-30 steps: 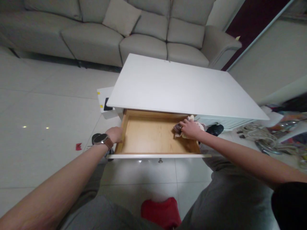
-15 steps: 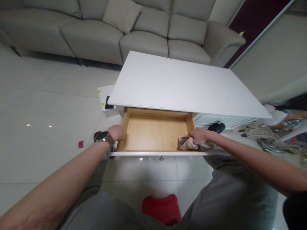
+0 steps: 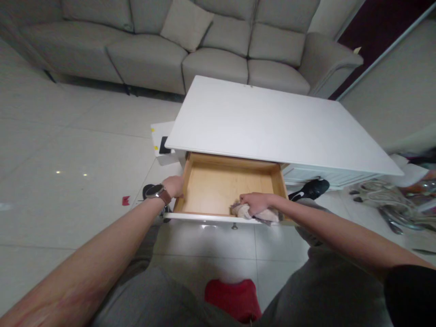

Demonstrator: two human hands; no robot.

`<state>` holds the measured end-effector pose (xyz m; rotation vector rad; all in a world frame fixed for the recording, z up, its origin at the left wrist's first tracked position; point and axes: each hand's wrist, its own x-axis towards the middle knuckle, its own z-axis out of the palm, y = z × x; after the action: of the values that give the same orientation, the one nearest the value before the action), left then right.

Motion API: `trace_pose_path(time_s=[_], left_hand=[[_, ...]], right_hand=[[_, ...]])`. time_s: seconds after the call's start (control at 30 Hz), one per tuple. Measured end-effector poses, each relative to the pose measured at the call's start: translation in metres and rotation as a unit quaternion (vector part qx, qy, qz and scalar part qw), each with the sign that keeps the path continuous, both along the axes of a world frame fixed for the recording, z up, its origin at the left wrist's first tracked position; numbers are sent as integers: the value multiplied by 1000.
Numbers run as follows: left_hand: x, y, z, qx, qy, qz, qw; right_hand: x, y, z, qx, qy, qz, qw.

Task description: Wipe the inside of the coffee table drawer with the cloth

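Observation:
A wooden drawer (image 3: pixel 209 186) is pulled out from the white coffee table (image 3: pixel 272 127). Its pale floor shows, and a small round knob (image 3: pixel 235 226) sits on its front. My left hand (image 3: pixel 174 186) grips the drawer's left side wall, fingers over the edge; a watch is on that wrist. Inside, at the front right, my right hand (image 3: pixel 256 202) is closed on a crumpled, light patterned cloth (image 3: pixel 271 215) pressed against the inner side of the front panel. Part of the cloth lies hidden under the fingers.
A grey sofa (image 3: pixel 214 68) stands behind the table. On the left is a white box (image 3: pixel 166 159) with a dark item on top. A red stool (image 3: pixel 233 297) is between my legs, near my black shoe (image 3: pixel 311 188). Cables (image 3: pixel 378 200) and clutter lie at right.
My right hand has moved with the cloth from the drawer's right side wall leftward along the front panel. My left hand stays on the left wall. The view has shifted slightly.

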<state>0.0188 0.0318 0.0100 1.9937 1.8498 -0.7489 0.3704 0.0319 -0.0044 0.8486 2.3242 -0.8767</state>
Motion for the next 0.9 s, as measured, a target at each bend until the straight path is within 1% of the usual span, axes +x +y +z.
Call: trace_pose_path(time_s=[0.03, 0.1, 0.17, 0.27, 0.33, 0.37, 0.43, 0.53, 0.63, 0.77, 0.9], left_hand=[[0, 0, 0, 0, 1, 1, 1000], [0, 0, 0, 1, -1, 4, 1000], [1, 0, 0, 1, -6, 5, 1000], [2, 0, 1, -7, -4, 4, 1000], [3, 0, 2, -15, 1, 3, 1000], [3, 1, 3, -19, 2, 3, 1000], [4, 2, 3, -26, 3, 6, 1000], [4, 4, 4, -33, 0, 8, 999], [4, 4, 4, -33, 0, 6, 999], [4, 3, 5, -24, -1, 3, 1000], [2, 1, 4, -13, -7, 0, 1000]], right_hand=[[-19, 1, 1, -21, 38, 5, 999], [-60, 1, 0, -32, 90, 9, 995], [-102, -1, -1, -27, 122, 17, 992], [-158, -4, -3, 3, 157, 29, 987], [-183, -5, -1, 23, 160, 36, 986], [-192, -5, 0, 29, 158, 41, 986], [-198, -5, 2, 35, 153, 54, 986], [-187, -6, 4, 40, 135, 65, 988], [-158, -7, 5, 39, 113, 58, 991], [-98, -6, 4, -11, 103, 8, 995], [-25, -3, 9, -59, 76, -6, 995]])
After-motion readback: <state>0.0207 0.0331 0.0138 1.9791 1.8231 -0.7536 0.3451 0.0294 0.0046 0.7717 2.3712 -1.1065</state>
